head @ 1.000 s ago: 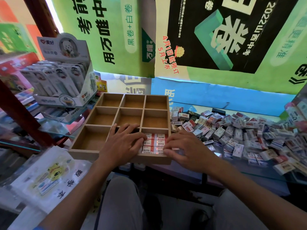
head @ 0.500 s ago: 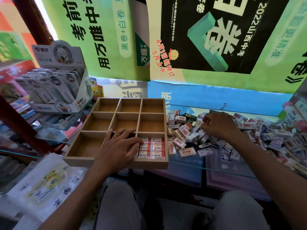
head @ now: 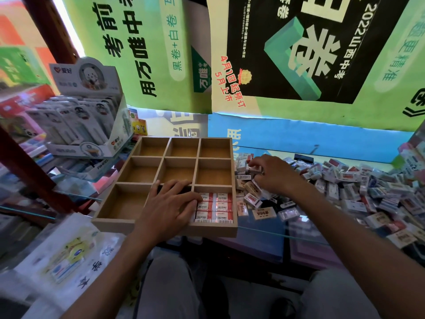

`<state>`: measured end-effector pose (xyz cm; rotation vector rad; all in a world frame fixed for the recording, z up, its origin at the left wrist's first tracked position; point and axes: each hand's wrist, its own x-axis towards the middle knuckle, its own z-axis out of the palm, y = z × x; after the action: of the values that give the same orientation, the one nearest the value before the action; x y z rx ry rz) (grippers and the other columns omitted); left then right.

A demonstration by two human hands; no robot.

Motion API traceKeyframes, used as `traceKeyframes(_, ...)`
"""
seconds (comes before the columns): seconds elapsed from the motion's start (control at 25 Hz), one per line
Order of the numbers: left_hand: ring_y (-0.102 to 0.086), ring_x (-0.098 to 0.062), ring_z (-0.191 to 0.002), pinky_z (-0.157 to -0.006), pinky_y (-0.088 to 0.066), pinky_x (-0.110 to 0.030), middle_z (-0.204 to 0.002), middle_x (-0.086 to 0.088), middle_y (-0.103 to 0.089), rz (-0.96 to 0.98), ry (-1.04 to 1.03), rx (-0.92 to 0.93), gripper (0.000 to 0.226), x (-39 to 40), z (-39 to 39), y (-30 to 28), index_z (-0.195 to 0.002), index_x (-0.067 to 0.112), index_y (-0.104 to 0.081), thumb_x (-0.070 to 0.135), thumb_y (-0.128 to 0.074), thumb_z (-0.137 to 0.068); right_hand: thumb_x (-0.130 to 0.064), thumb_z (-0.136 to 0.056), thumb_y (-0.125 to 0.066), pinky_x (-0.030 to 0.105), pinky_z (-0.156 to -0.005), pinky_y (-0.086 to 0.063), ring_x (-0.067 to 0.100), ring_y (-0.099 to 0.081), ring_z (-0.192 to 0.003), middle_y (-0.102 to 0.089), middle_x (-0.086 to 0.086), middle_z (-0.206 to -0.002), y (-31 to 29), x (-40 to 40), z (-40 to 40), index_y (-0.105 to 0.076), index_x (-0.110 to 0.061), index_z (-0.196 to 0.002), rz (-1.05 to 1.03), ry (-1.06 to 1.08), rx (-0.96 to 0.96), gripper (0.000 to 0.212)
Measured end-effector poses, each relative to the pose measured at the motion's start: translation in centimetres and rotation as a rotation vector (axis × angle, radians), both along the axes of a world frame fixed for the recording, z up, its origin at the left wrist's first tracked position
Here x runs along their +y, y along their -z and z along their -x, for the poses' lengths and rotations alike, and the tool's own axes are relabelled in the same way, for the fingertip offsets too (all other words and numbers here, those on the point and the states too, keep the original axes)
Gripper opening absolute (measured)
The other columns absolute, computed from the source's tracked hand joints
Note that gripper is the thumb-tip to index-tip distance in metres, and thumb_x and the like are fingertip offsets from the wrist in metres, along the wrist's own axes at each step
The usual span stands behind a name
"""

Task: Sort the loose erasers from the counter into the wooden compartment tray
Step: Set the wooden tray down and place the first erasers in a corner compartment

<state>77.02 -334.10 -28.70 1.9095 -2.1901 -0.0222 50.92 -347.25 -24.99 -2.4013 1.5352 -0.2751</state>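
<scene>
Wooden compartment tray [head: 147,223], three by three, standing on a glass counter [head: 264,231] in the single head view. Six red-and-white erasers [head: 216,207] printed "2B" lie in two columns of three in the near right compartment; the seven compartments that show fully hold nothing, and the near middle one lies mostly under the hand. Left hand [head: 171,209]: flat, fingers straight and slightly spread, resting over the near middle compartment and its dividers, fingertips touching the left edge of the sorted erasers. Right hand [head: 273,174]: just beside the tray's right wall, fingers curled down into the heap of loose erasers [head: 358,192], fingertips on a wrapped eraser at the heap's far left; whether it pinches that piece cannot be told. The heap spreads rightward across the counter in white, red and dark wrappers, several showing barcodes; their print is too small to read. Left of the tray, a white display box [head: 85,125] with a cartoon dog header card bears a heart logo and "爱好"; a box below it reads "AIHAO". Green posters [head: 147,54] behind show "万唯中考", "黑卷+白卷", "2022山西中考" and, in red, "4月1日起预订 5月上市".
</scene>
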Motion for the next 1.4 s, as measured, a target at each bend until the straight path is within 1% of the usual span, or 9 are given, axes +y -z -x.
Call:
traceKeyframes(0.12,-0.033,-0.012,-0.137,-0.114,-0.018,-0.052,-0.145,0.01,-0.045,0.0,0.0,0.009,0.054,0.0,-0.1,0.0,-0.118,0.046,-0.061,0.058,-0.017,-0.09,-0.009,-0.084,-0.063,0.033,-0.084,-0.046,0.022,-0.057,-0.105,-0.059,0.002,-0.121,-0.3,0.1,1.1,-0.066,-0.022,-0.118,-0.033,-0.056,0.03,0.036)
traceKeyframes(0.24,-0.032,-0.013,-0.138,-0.115,-0.016,-0.05,-0.147,0.009,-0.044,-0.004,-0.001,0.002,0.056,0.0,0.0,0.0,-0.119,0.046,-0.061,0.059,-0.015,-0.089,-0.011,-0.086,-0.066,0.028,-0.076,-0.04,0.017,-0.058,-0.097,-0.06,-0.002,-0.107,-0.4,-0.2,2.9,-0.07,-0.023,-0.11,-0.046,-0.137,0.101,0.027)
traceKeyframes(0.36,-0.032,-0.012,-0.138,-0.115,-0.016,-0.05,-0.146,0.01,-0.044,-0.002,-0.005,0.009,0.057,0.1,0.0,0.0,-0.118,0.046,-0.061,0.059,-0.014,-0.089,-0.014,-0.086,-0.069,0.024,-0.073,-0.038,0.015,-0.06,-0.09,-0.061,-0.007,-0.093,-0.1,-0.3,3.7,-0.067,-0.024,-0.094,-0.057,-0.102,0.023,0.014)
traceKeyframes(0.64,-0.031,-0.012,-0.138,-0.115,-0.014,-0.048,-0.146,0.009,-0.043,-0.014,-0.003,0.006,0.058,0.0,0.0,-0.1,-0.119,0.046,-0.06,0.059,-0.013,-0.088,-0.021,-0.087,-0.072,0.02,-0.061,-0.039,0.005,-0.056,-0.076,-0.064,-0.006,-0.088,0.3,-0.2,4.2,-0.069,-0.017,-0.1,-0.205,0.036,-0.102,0.014)
traceKeyframes(0.84,-0.032,-0.013,-0.137,-0.115,-0.014,-0.049,-0.145,0.009,-0.044,-0.002,0.006,0.009,0.057,0.1,0.1,-0.2,-0.119,0.045,-0.06,0.059,-0.014,-0.088,-0.015,-0.091,-0.068,0.027,-0.076,-0.048,0.012,-0.066,-0.085,-0.071,0.001,-0.094,-0.9,0.6,4.5,-0.068,-0.014,-0.1,-0.194,0.153,-0.394,0.009)
traceKeyframes(1.0,-0.032,-0.012,-0.137,-0.114,-0.014,-0.048,-0.145,0.009,-0.044,0.002,0.01,0.014,0.055,0.1,0.0,-0.1,-0.119,0.046,-0.06,0.058,-0.015,-0.089,-0.009,-0.087,-0.07,0.017,-0.066,-0.048,0.003,-0.069,-0.071,-0.075,-0.002,-0.082,-2.2,2.8,1.7,-0.069,-0.013,-0.095,-0.294,0.073,-0.646,0.009)
traceKeyframes(1.08,-0.034,-0.013,-0.136,-0.113,-0.015,-0.049,-0.144,0.009,-0.046,0.013,0.011,0.024,0.053,0.1,-0.1,0.0,-0.117,0.045,-0.061,0.057,-0.017,-0.09,-0.011,-0.086,-0.072,0.019,-0.07,-0.051,0.005,-0.07,-0.077,-0.075,-0.003,-0.088,-2.2,3.9,-0.2,-0.069,-0.014,-0.094,-0.328,0.008,-0.625,0.01)
traceKeyframes(1.2,-0.035,-0.013,-0.134,-0.113,-0.017,-0.05,-0.143,0.009,-0.046,0.015,0.015,0.014,0.05,0.0,-0.1,0.1,-0.116,0.045,-0.061,0.055,-0.018,-0.091,-0.017,-0.085,-0.073,0.024,-0.075,-0.055,0.005,-0.07,-0.082,-0.073,-0.004,-0.091,-1.1,5.2,-2.6,-0.068,-0.02,-0.091,-0.316,-0.112,-0.474,0.008)
traceKeyframes(1.4,-0.042,-0.012,-0.128,-0.109,-0.025,-0.051,-0.136,0.011,-0.051,0.061,0.019,-0.002,0.045,-0.1,-0.1,0.3,-0.119,0.039,-0.058,0.051,-0.022,-0.094,-0.024,-0.083,-0.076,0.023,-0.075,-0.054,0.001,-0.067,-0.076,-0.073,-0.008,-0.084,0.6,6.7,-5.4,-0.073,-0.021,-0.091,-0.236,-0.216,-0.33,0.009)
